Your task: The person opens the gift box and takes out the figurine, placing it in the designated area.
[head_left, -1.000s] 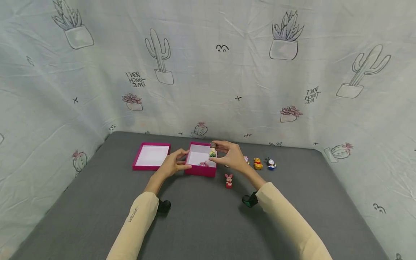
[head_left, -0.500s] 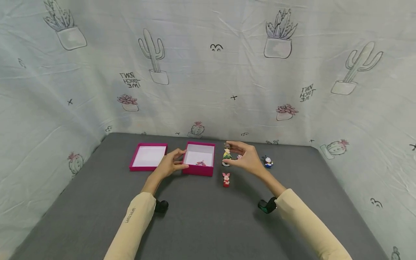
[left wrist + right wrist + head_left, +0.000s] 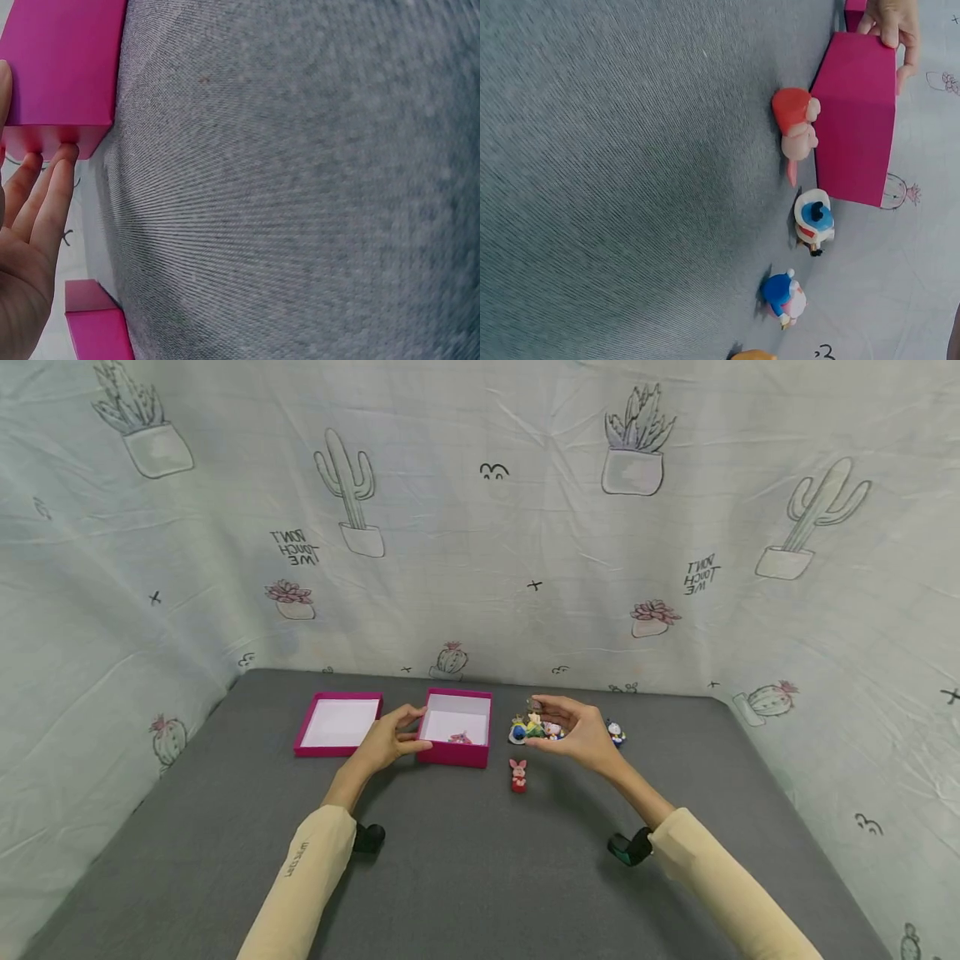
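Note:
At the side of the open magenta box point(image 3: 452, 757), my left hand point(image 3: 381, 742) grips the front left corner, thumb in front and fingers on the left wall. A small pink figurine point(image 3: 460, 738) lies inside the box. My right hand point(image 3: 583, 735) pinches a figurine in yellow and green with a brown top point(image 3: 534, 724) between thumb and fingers, to the right of the box. The right wrist view shows only a sliver of this hand at its edge, and the held figurine is out of sight there. Fingertips point(image 3: 66, 152) of my left hand press the box wall.
The lid point(image 3: 326, 751) lies white side up, left of the box. A red pig figurine point(image 3: 518, 777) stands in front. Behind the right hand are a blue figurine point(image 3: 517, 732), a pink and white one point(image 3: 555, 732) and a blue and white one point(image 3: 616, 732). A yellow one point(image 3: 754, 355) is partly visible.
My right hand has moved right, from over the box edge to among the standing figurines, carrying the yellow and green figurine. My left hand has stayed on the box.

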The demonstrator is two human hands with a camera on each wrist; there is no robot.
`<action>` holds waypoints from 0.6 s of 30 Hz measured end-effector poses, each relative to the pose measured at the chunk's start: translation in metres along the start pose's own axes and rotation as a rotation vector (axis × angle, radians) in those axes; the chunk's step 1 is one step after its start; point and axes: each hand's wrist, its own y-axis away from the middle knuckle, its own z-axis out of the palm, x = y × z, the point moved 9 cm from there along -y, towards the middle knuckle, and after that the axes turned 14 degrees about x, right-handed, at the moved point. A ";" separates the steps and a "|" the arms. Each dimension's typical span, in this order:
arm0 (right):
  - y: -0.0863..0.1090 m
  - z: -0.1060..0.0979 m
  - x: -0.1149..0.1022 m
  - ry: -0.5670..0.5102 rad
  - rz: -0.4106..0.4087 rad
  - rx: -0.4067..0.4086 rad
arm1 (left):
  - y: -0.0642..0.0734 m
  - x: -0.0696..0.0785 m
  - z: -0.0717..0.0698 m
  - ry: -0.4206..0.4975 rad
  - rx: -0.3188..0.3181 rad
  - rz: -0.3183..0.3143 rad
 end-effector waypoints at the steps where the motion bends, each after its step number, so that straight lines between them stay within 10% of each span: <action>1: 0.002 0.000 0.001 -0.011 0.005 -0.004 | 0.001 0.001 0.000 0.000 -0.002 0.010; 18: 0.040 -0.007 0.015 -0.033 0.095 -0.057 | 0.000 -0.001 0.003 0.000 -0.005 0.032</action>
